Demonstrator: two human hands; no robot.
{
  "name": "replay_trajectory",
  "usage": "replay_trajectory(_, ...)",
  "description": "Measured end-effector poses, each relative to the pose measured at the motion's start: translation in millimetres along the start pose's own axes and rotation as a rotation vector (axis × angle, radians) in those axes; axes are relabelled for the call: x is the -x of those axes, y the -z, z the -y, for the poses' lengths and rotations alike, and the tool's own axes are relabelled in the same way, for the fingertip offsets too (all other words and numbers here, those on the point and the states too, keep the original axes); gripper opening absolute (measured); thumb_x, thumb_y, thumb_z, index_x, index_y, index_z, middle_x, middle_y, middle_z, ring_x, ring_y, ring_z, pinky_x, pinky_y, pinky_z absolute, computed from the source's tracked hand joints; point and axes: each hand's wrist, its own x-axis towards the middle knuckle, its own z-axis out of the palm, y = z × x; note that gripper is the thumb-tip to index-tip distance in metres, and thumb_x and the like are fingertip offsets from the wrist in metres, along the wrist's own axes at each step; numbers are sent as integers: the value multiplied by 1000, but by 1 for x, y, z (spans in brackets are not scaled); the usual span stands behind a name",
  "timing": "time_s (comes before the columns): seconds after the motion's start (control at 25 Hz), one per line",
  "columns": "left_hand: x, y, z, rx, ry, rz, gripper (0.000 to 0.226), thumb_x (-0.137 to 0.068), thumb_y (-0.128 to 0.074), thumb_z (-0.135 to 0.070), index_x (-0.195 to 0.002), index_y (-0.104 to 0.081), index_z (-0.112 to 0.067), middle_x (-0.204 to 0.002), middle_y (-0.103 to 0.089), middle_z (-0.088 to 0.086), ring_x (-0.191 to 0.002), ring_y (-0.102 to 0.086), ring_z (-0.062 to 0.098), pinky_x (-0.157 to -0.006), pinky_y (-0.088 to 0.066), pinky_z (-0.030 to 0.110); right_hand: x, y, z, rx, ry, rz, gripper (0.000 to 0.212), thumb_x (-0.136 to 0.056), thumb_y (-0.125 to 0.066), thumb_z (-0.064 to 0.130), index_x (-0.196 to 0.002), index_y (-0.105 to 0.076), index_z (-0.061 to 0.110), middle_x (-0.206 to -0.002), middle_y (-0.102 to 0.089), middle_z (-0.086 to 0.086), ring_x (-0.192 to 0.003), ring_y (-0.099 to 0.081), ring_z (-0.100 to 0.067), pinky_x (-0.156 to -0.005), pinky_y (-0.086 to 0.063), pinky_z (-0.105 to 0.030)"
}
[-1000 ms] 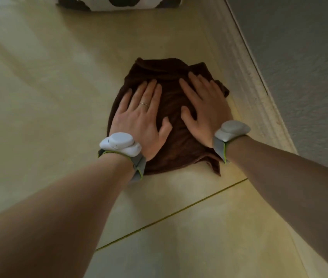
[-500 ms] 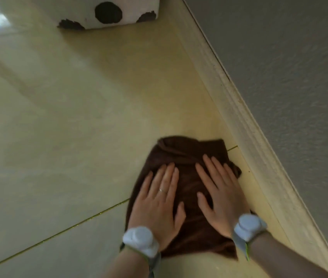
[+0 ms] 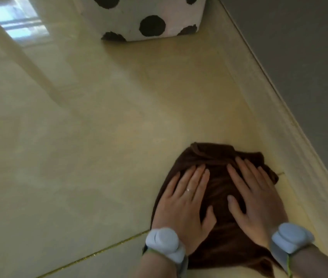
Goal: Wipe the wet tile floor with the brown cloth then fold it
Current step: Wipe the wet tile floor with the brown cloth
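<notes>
- brown cloth (image 3: 219,233) lies bunched on the tile floor (image 3: 78,157), near the skirting
- left hand (image 3: 183,205) and right hand (image 3: 257,201) press it flat-fingered, gripping nothing
- soft, limp, likely damp; take its corners to fold

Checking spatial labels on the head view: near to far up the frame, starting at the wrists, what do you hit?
Wrist bands → left hand and right hand pressed flat on the brown cloth → far edge of the cloth → bare tile floor → black-spotted white box.
</notes>
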Motion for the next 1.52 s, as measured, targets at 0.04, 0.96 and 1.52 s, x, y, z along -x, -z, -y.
replay_trajectory(0.04,-19,9,20,-3,31,-29,76,-95,-43,-50,-161,-24,-18,-168,-22,-3,-155,-19,13,-125,-12,36,-33,3,6,-4,19,-14,68,-100,-35,46,-162,-27,20,-168,-27,-9,-156,-24,-27,-129,-9,-40)
replay_trajectory(0.96,164,99,271,-176,841,-298,72,-94,-35,-49,-159,-32,-18,-164,-30,0,-152,-29,18,-123,-20,40,-194,-9,366,-136,755,-161,69,-90,-49,42,-154,-48,17,-165,-35,-12,-154,-31,-27,-127,-23,-46)
replay_trajectory(1.52,160,128,345,-198,724,-226,75,-94,-32,-57,-162,-16,-29,-168,-13,-12,-155,-11,7,-126,-3,29,-243,-7,400,-121,735,-179,69,-93,-43,47,-158,-42,22,-166,-35,-8,-155,-29,-24,-129,-17,-43)
